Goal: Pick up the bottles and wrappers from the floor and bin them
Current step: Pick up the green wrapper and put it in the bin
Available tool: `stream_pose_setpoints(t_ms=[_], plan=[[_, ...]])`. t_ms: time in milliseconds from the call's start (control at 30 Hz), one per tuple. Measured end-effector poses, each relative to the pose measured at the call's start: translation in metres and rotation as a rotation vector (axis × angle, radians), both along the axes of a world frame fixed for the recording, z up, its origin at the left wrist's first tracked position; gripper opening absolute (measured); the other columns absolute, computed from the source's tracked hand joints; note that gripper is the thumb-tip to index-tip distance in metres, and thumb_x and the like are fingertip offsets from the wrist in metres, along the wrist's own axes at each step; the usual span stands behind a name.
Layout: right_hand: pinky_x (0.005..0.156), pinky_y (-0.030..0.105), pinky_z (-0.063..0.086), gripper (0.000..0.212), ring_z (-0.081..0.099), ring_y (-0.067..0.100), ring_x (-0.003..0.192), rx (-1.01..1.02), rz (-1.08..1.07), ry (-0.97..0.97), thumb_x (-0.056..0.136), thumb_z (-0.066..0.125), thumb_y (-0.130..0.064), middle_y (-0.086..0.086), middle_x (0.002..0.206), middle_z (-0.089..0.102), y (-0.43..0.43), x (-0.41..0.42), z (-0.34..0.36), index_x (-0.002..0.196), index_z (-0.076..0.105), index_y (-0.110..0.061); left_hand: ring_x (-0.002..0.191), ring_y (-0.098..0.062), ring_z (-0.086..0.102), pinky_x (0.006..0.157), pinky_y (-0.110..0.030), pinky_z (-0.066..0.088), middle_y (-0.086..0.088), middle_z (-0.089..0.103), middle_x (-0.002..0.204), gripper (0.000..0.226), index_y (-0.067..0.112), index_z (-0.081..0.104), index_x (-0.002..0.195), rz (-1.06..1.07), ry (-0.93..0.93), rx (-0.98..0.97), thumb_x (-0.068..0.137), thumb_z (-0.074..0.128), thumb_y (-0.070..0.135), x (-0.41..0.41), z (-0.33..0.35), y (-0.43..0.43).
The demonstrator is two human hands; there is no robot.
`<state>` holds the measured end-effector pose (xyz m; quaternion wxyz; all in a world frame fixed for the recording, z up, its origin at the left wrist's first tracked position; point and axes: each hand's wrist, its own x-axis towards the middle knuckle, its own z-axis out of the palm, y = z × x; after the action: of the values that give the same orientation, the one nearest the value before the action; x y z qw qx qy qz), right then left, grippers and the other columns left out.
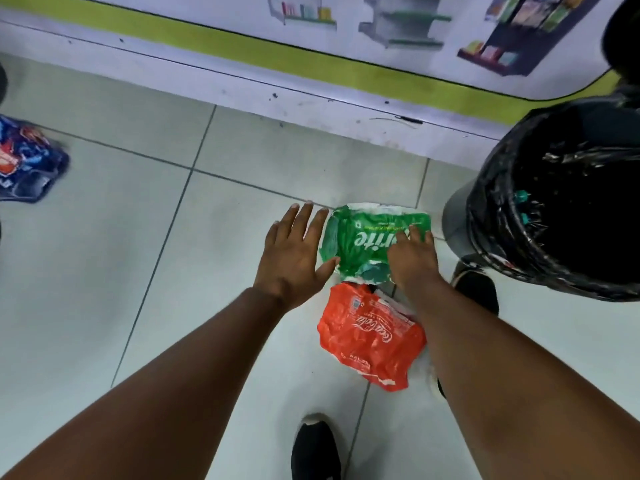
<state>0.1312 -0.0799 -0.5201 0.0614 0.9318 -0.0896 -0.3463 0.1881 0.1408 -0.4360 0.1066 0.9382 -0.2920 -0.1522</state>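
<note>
Two hands are reaching down to the green wrapper (pixel 360 242) on the floor (pixel 104 271). It is lying flat and crinkly, just past the red wrapper (pixel 367 336), and the two wrappers are touching at one edge. The right hand (pixel 412 256) is pressing on the green wrapper's right side with fingers curled, but I cannot tell if it is really pinching it yet. The left hand (pixel 294 247) is spread wide open with nothing in it, thumb just touching the wrapper's left edge. I think this wrapper is very light, thin and floppy, and maybe a bit slippery, so it is going to bend and sag when lifted. A good place to grab looks like the crumpled edge right under the right fingers, scrunching it into a ball. The bin (pixel 519 216), with its black bag liner, is standing open just to the right of the grip, very near, so the trip is short. A black shoe (pixel 476 289) is sitting between the right hand and the bin, down low. Left of the open hand the floor has lots of free room, and a blue wrapper (pixel 27 161) is waiting far off that way. The wall (pixel 311 91) is close beyond the fingertips.
</note>
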Motion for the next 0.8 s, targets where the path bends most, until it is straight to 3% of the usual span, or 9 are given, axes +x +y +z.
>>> stream_pose_setpoints(t_ms=[133,267,400,600,800], plan=[[0.106,0.042,0.029,0.029,0.039,0.031,0.130,0.105,-0.080,-0.302,0.083,0.057,-0.019,0.004,0.133,0.057,-0.001,0.000,0.051,0.107,0.074,-0.017,0.145,-0.034,0.021,0.113,-0.053,0.028,-0.014,0.028,0.157,0.078,0.016,0.027,0.150,0.036,-0.042,-0.052,0.087,0.049,0.056,-0.001,0.036,0.006],[0.099,0.043,0.036,0.022,0.049,0.032,0.123,0.273,-0.143,-0.593,0.078,0.065,-0.017,0.007,0.124,0.064,-0.018,0.002,0.157,0.096,0.077,-0.013,0.142,-0.035,0.027,0.107,-0.058,0.032,-0.014,0.032,0.155,0.071,0.017,0.031,0.148,0.177,-0.111,-0.100,0.090,0.052,0.052,0.007,0.118,0.009],[0.092,0.044,0.046,0.017,0.058,0.033,0.110,0.309,-0.170,-0.768,0.076,0.072,-0.014,0.009,0.111,0.068,-0.045,-0.008,0.263,0.092,0.077,-0.013,0.141,-0.034,0.029,0.107,-0.060,0.031,-0.014,0.034,0.154,0.067,0.017,0.032,0.147,0.266,-0.179,-0.127,0.091,0.044,0.053,0.018,0.210,-0.003],[0.097,0.049,0.045,0.021,0.055,0.036,0.117,0.163,-0.246,-0.766,0.078,0.076,-0.020,0.009,0.123,0.066,-0.123,-0.038,0.379,0.099,0.078,-0.019,0.144,-0.033,0.024,0.111,-0.059,0.028,-0.012,0.028,0.158,0.069,0.019,0.028,0.150,0.086,-0.214,-0.145,0.093,0.037,0.056,0.044,0.315,-0.067],[0.095,0.050,0.041,0.020,0.052,0.038,0.119,0.003,-0.282,-0.721,0.075,0.079,-0.020,0.009,0.128,0.064,-0.197,-0.065,0.409,0.094,0.079,-0.028,0.145,-0.033,0.021,0.113,-0.058,0.025,-0.013,0.027,0.158,0.067,0.017,0.027,0.150,0.018,-0.204,-0.208,0.095,0.043,0.052,0.052,0.332,-0.142]])
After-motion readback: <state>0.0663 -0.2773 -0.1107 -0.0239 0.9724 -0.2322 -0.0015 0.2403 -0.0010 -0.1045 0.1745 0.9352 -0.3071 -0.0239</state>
